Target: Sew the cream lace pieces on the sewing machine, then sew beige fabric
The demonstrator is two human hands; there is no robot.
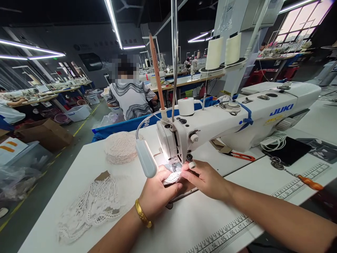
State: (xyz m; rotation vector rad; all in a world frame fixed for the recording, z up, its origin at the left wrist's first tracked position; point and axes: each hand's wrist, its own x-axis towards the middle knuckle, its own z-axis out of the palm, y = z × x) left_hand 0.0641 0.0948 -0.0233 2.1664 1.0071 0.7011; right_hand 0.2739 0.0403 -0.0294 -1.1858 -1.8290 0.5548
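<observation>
Stitching step in hand, by the look of it; the left hand (155,191) and the right hand (204,177) are both pinching a small lace piece (172,177) at centre frame, fingers closed on its edges, holding it under the needle area of the sewing machine (237,119); more lace (92,207) is lying loose at lower left of the table (210,225), a stacked pile (120,147) sitting above it; the next move is likely calling for steady, even feeding with fingertips kept clear of the needle.
</observation>
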